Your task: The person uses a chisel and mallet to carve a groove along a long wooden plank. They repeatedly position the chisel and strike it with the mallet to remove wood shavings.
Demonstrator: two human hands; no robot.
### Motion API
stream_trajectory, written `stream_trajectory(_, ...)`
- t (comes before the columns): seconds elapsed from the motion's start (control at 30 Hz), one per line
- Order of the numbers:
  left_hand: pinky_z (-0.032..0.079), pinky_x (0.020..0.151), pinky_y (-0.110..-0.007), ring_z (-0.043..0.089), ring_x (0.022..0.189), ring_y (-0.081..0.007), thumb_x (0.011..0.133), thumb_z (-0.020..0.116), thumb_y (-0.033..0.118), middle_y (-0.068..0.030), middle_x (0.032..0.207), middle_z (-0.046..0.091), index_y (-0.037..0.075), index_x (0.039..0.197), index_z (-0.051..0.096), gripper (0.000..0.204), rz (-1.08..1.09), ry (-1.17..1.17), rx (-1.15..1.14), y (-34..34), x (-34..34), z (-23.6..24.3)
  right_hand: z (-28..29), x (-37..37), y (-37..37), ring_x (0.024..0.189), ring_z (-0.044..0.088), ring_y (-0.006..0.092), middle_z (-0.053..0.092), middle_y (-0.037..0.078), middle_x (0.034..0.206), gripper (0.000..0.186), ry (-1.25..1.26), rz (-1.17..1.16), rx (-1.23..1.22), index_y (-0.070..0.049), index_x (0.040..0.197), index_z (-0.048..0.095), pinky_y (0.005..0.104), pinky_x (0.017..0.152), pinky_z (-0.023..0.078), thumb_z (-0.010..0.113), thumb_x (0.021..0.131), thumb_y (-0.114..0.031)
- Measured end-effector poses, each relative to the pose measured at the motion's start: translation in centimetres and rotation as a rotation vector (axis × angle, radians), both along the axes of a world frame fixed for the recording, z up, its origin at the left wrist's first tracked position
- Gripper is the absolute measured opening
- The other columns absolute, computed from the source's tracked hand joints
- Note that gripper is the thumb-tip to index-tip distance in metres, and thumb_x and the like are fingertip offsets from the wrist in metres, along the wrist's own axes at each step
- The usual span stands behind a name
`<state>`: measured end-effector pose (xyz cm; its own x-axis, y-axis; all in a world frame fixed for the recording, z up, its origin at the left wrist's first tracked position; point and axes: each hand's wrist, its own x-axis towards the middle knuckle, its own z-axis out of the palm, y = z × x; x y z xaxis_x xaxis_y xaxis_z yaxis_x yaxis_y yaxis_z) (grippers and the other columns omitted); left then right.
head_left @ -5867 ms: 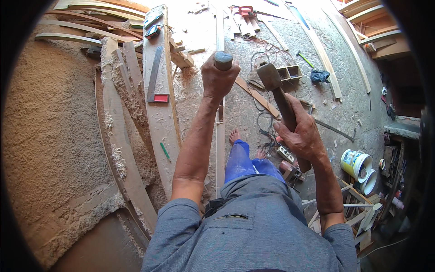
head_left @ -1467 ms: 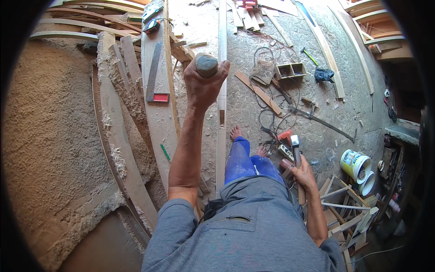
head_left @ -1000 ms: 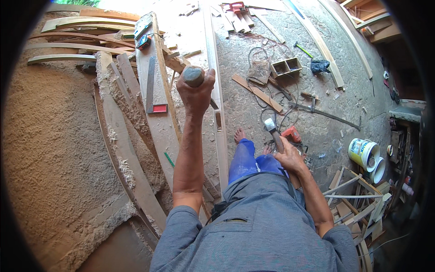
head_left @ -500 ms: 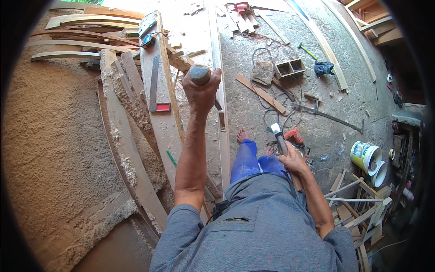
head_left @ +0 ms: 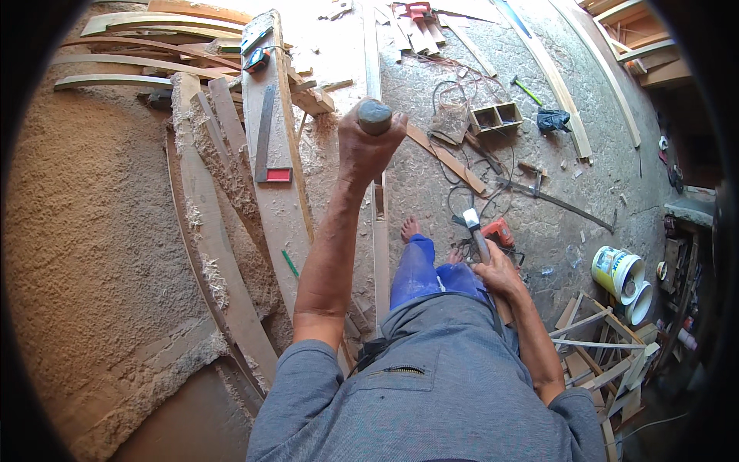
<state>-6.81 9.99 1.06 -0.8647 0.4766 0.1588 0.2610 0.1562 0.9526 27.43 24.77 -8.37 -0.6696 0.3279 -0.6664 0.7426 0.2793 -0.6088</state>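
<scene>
My left hand (head_left: 368, 150) is wrapped round the handle of a chisel (head_left: 375, 117), whose round butt points up. The chisel's blade is mostly hidden under the fist. Beneath that hand runs a long narrow timber (head_left: 381, 262) with a dark mortise slot cut into its face, just below the fist in the picture. Beside my right thigh, my right hand (head_left: 499, 271) grips a hammer (head_left: 479, 242); its shiny metal head is up and away from the timber.
Left of the timber, a sloping board carries a try square (head_left: 265, 146), a tape measure (head_left: 257, 60) and a green pencil (head_left: 290, 263). An orange power tool (head_left: 499, 231), cables and a divided wooden box (head_left: 496, 117) lie on the floor at right. White buckets (head_left: 616, 273) stand farther right.
My left hand has moved right with the chisel, from the timber's left side to over it. My right hand and the hammer have hardly moved.
</scene>
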Motion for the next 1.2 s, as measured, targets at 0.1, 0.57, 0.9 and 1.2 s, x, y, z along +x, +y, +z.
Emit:
stream_trajectory(0.1, 0.055, 0.062, -0.029, 0.066, 0.067, -0.0107, 0.083, 0.081, 0.014, -0.0033, 0.074, 0.068, 0.004, 0.085, 0.064, 0.02, 0.261, 0.091, 0.054, 1.1, 0.3, -1.0, 0.8, -0.3, 0.2, 0.078, 0.072, 0.0303, 0.07, 0.025, 0.103, 0.076, -0.004, -0.038, -0.008, -0.005, 0.149, 0.043, 0.0426, 0.071, 0.057, 0.069, 0.08, -0.023)
stream_trajectory(0.57, 0.054, 0.062, -0.03, 0.064, 0.065, -0.0107, 0.08, 0.081, 0.012, -0.0032, 0.07, 0.065, 0.004, 0.081, 0.062, 0.021, 0.233, 0.034, 0.108, -0.5, -0.2, -1.8, 8.6, -8.3, -0.9, 0.057, 0.06, 0.0118, 0.063, 0.007, 0.086, 0.064, 0.39, -0.284, -0.279, -0.003, 0.146, 0.045, 0.0316, 0.048, 0.049, 0.072, 0.09, -0.014)
stream_trajectory(0.9, 0.054, 0.063, -0.032, 0.063, 0.065, -0.0122, 0.079, 0.082, 0.014, -0.0046, 0.071, 0.065, 0.003, 0.082, 0.063, 0.023, 0.165, 0.07, 0.101, -0.2, 0.5, -1.4, 20.4, -15.0, -1.4, 0.083, 0.072, 0.0308, 0.068, 0.021, 0.094, 0.066, 0.768, 0.139, 0.161, -0.004, 0.147, 0.043, 0.044, 0.075, 0.055, 0.071, 0.088, -0.007)
stream_trajectory(1.2, 0.056, 0.066, -0.031, 0.066, 0.07, -0.0135, 0.079, 0.081, 0.013, -0.0062, 0.076, 0.069, 0.002, 0.084, 0.065, 0.02, 0.198, 0.104, 0.04, -0.3, 0.5, -1.3, 26.8, -19.9, -1.2, 0.079, 0.072, 0.0219, 0.069, 0.01, 0.086, 0.064, 1.099, 0.233, 0.519, -0.012, 0.15, 0.045, 0.0399, 0.068, 0.056, 0.071, 0.092, -0.005)
